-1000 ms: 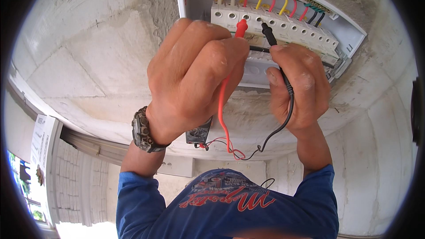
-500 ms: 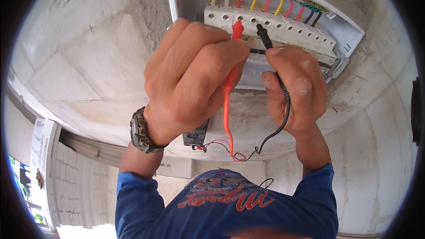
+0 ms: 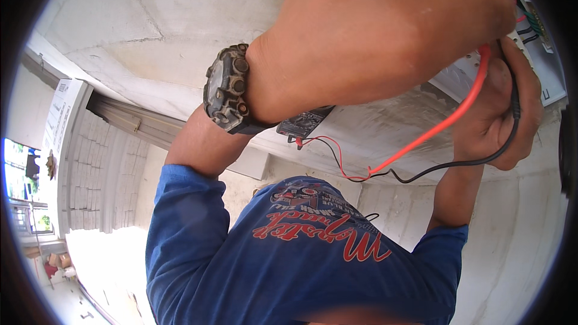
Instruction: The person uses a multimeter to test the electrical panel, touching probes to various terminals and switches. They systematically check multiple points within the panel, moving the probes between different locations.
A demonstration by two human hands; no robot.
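Red lead (image 3: 448,122) sits clasped in left hand (image 3: 379,33), black lead (image 3: 460,163) in right hand (image 3: 486,125)

Across the blue shirt (image 3: 313,283) at the lower centre of the frame, large red script lettering (image 3: 367,248) with a pale outline runs in two slanting lines, upside down in this view, and smaller pale block lettering (image 3: 312,206) stands above it among a printed picture. The dark multimeter (image 3: 296,125), left of and above the shirt, bears tiny pale markings, too small to read. At the left edge, the tall white panel (image 3: 55,135) carries dark print near its top, strongly slanted and unreadable.
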